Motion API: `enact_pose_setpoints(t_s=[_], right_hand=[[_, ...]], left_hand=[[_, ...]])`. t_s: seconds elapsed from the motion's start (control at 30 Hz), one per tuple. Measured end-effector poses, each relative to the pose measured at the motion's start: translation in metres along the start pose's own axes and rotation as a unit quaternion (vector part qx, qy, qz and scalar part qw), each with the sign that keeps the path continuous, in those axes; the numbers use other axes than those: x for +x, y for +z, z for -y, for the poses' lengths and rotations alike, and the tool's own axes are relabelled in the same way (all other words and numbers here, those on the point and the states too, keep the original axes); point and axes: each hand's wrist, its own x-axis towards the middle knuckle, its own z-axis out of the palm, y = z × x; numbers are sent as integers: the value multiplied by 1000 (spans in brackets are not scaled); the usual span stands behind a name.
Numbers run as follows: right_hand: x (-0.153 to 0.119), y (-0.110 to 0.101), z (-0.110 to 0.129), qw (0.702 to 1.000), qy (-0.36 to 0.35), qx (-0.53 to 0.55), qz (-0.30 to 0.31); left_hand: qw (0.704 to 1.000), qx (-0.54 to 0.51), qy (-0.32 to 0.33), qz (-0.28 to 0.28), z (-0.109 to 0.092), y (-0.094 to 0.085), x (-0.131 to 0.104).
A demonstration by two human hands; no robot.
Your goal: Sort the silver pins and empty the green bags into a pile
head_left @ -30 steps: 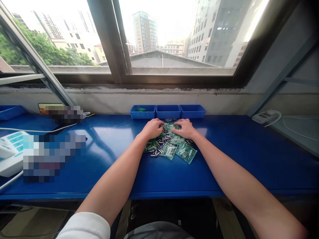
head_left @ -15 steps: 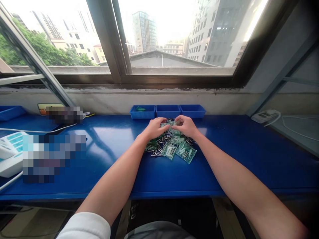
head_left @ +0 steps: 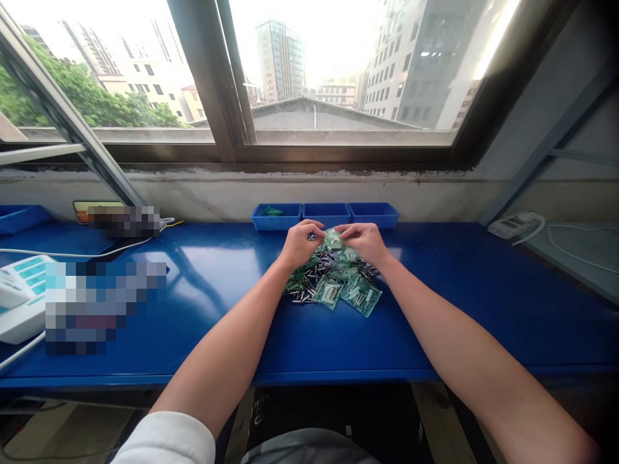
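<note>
Between my hands, a small clear greenish bag [head_left: 333, 240] is pinched at its two sides, above the far part of a pile. My left hand [head_left: 304, 243] has thumb and fingers closed on the bag's left edge. The right edge is in the closed fingertips of my right hand [head_left: 363, 242]. Below lie loose dark and silvery metal pins [head_left: 304, 295] mixed with greenish bags. Two of these bags with pins in them, one [head_left: 329, 293] at the front and another [head_left: 362, 295] to its right, lie flat on the blue table.
Three joined blue bins [head_left: 325, 219] stand behind the pile; the left one holds something green. A white device [head_left: 24, 296], cables and blurred items are on the left. A power strip [head_left: 515, 225] lies at the back right.
Both hands have closed their fingers on the greenish bag, which now shows stretched between them. My right hand's fingers have straightened and come together.
</note>
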Motion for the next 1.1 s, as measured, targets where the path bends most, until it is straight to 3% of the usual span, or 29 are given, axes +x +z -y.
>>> enact_pose_setpoints(t_s=[0.17, 0.33, 0.53, 0.63, 0.73, 0.97, 1.1], right_hand=[[0, 1, -3, 1000, -4, -3, 7], [1, 3, -5, 998, 21, -53, -15], [1, 6, -3, 997, 29, -58, -33], [1, 5, -4, 996, 27, -78, -45], [2, 2, -7, 990, 25, -126, -63], [2, -2, -11, 975, 16, -213, -55], [-1, -2, -8, 967, 7, -251, -40]], left_hand=[[1000, -4, -8, 7, 0, 0, -1], [996, -52, -68, 27, -2, 4, -2], [993, -100, -47, 33, -3, 7, -2], [991, -110, -66, 34, 1, 7, 0], [987, -109, -114, -8, 6, 6, 4], [956, -144, -178, -185, 25, -14, 20], [941, -231, -204, -142, 37, -27, 21]])
